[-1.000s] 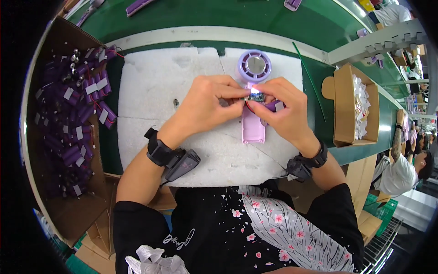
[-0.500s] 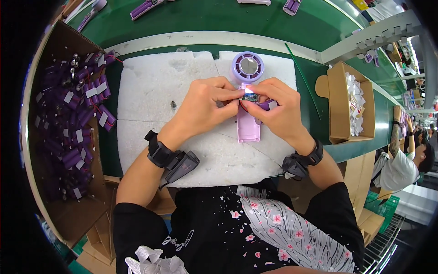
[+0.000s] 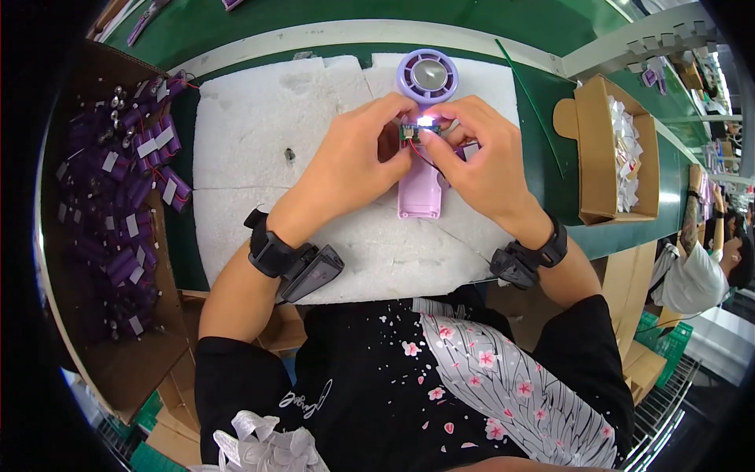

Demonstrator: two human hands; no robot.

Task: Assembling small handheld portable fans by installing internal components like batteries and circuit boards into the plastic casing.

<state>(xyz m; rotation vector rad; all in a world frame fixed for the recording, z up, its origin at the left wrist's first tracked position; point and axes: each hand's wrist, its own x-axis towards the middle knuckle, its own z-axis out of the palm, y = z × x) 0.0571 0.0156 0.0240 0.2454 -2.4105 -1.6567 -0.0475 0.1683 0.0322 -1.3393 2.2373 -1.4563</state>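
We're seeing the right hand (image 3: 491, 161) pinching the lit circuit board (image 3: 417, 131), its metal connector (image 3: 408, 134) now showing; the left hand (image 3: 354, 157)'s thumb and index are parting wider, grip unclear.

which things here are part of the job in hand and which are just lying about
Seemingly in the job:
circuit board, lit, between left hand and right hand
pink handle shell, below them
lilac fan head, beyond them
purple battery pack, mostly behind right hand

Apparently lying about, untouched:
green stick, right
carton of purple packs, left
carton of white pieces, right
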